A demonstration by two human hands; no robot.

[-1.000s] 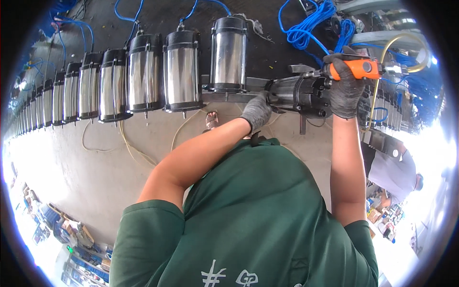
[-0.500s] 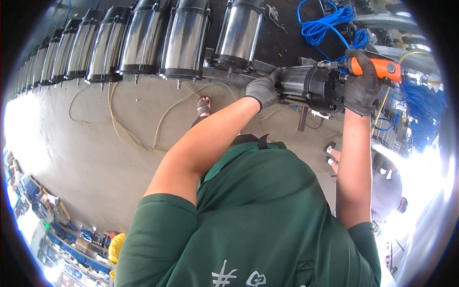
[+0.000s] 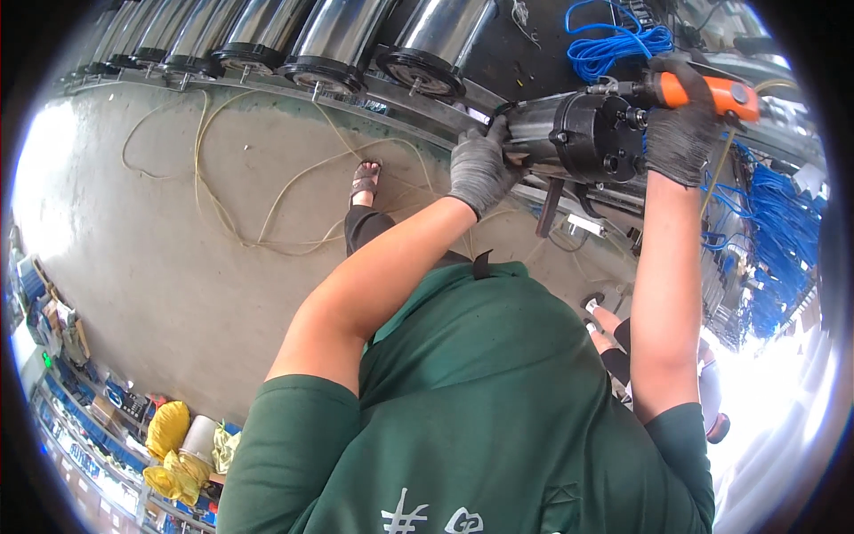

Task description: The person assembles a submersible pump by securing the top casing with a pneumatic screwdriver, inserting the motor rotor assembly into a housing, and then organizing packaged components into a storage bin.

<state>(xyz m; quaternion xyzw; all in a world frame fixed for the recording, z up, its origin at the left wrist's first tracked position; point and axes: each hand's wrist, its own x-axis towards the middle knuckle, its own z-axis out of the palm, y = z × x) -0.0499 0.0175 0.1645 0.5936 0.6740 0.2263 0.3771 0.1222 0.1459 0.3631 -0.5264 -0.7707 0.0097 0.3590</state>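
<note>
A shiny metal cylinder unit with a black end cap lies on its side on the rail in front of me. My left hand, in a grey glove, is wrapped round its body at the left end. My right hand, also gloved, closes round an orange power wrench. The wrench's dark, slim front part reaches left along the cap's upper edge. Exactly where its tip meets the unit is too small to make out. Round fittings stick out of the cap's right face, close to my right hand.
Several upright steel cylinders with black bases line the bench to the left. A blue cable coil lies behind the unit. More blue cables hang at right. Pale hoses cross the floor. Another person stands at lower right.
The view has shifted, so the row of cylinders sits higher in the picture and more floor shows. Both hands keep their hold on the unit and the wrench.
</note>
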